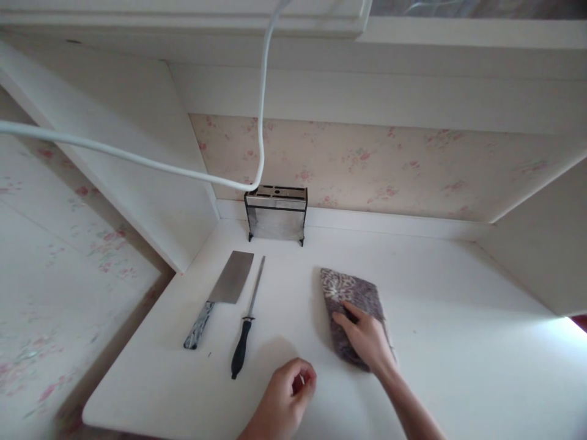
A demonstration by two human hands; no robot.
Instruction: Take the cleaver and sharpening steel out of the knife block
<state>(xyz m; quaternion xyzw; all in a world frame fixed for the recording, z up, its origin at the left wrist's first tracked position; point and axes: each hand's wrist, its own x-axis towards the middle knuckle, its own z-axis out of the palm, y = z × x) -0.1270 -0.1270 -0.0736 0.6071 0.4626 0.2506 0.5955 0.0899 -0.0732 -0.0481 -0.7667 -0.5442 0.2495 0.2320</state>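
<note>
A folded purple-grey towel [362,292] with a pale pattern lies on the white counter. My right hand [364,336] is on top of it, thumb and forefinger gripping at its surface; the other fingers are mostly hidden. To the left, my left hand [288,394] hovers near the counter's front, fingers curled in with nothing visible in them. Beyond it lies a sharpening steel [241,348] with a black handle. Beside the steel rests a cleaver [232,278] with a marbled grey handle, its blade pointing away from me. Neither hand touches these two.
A metal knife block [277,221] with black edges stands against the back wall. A white cable [183,171] hangs across the view in front of it. White cabinets [316,55] overhang the counter [440,366], with a side panel [137,146] at left.
</note>
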